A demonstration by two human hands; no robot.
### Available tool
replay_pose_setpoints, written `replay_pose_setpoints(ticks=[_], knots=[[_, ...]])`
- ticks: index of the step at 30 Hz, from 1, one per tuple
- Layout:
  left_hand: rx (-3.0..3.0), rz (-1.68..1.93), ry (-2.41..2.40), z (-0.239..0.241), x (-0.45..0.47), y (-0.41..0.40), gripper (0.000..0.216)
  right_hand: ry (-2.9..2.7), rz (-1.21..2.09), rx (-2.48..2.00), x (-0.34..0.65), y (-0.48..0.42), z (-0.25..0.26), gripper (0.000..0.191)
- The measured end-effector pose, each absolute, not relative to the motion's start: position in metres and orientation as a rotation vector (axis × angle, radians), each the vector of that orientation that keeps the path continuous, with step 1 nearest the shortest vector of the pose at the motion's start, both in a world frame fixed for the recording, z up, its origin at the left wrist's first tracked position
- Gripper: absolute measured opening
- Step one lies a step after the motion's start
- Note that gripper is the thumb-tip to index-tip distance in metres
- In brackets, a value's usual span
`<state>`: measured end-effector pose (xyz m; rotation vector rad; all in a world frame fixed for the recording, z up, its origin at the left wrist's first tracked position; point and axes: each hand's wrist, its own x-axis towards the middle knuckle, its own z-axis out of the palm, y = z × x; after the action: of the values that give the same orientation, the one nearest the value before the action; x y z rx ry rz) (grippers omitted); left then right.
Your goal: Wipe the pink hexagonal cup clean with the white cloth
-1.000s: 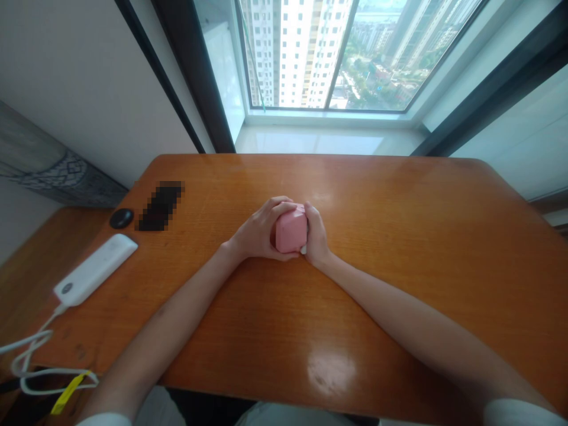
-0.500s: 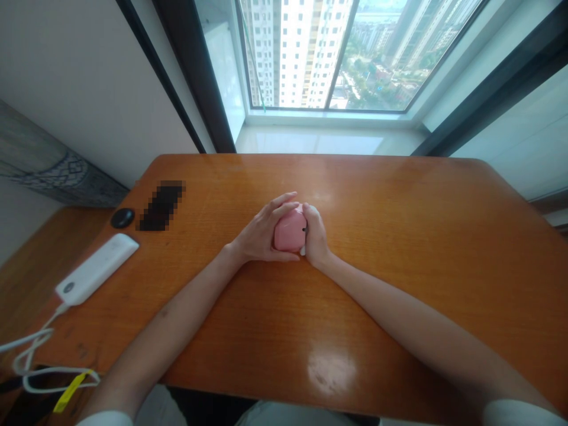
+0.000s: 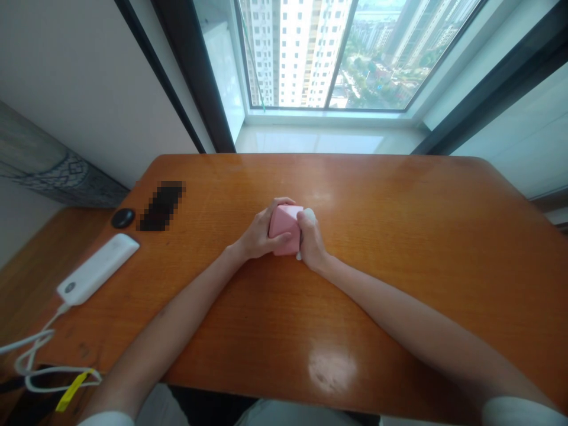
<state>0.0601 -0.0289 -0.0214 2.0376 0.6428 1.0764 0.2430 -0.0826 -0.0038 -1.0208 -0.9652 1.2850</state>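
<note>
Near the middle of the wooden table [image 3: 381,278], I hold a small pink object with white parts [image 3: 284,220] between both hands. Its pink side looks boxy with flat faces; its exact kind cannot be made out. My left hand [image 3: 257,238] wraps it from the left, thumb across the near face and fingers over the far side. On the right, my right hand [image 3: 313,245] is closed on the white part [image 3: 309,214], its thumb against the pink edge. Most of the white part is hidden by that hand.
At the table's left lie a white power bank-like device [image 3: 98,267] with a white cable [image 3: 42,337], a round black disc [image 3: 123,218] and a pixelated dark rectangle [image 3: 162,206]. A yellow tag [image 3: 71,391] hangs by the cable. A window [image 3: 328,59] stands beyond the far edge.
The pink object has turned in my hands, so a flat-faced side shows instead of the rounded one with a dark spot. My left thumb has moved up onto it.
</note>
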Motion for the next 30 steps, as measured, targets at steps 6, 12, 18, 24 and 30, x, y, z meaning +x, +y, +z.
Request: replay_pose_setpoints(ticks=[6,12,18,24,30], knots=[[1.816,0.976,0.674,-0.019,0.063,-0.034,0.101,-0.993,1.297,-1.042,0.243,-0.083,0.006,0.072],[1.711,1.023,0.683,-0.015,0.065,-0.034,0.087,-0.977,1.294,-1.123,0.244,-0.083,0.008,0.073],[1.743,1.098,0.690,-0.014,0.066,-0.031,0.071,-0.944,1.339,-1.124,0.245,-0.081,0.006,0.069],[2.005,1.144,0.531,-0.028,0.060,-0.027,0.098,-0.731,1.431,-0.973,0.247,-0.069,-0.003,0.053],[2.269,1.076,0.552,-0.035,0.059,-0.024,0.146,-0.570,1.673,-0.903,0.266,-0.054,0.001,0.037]])
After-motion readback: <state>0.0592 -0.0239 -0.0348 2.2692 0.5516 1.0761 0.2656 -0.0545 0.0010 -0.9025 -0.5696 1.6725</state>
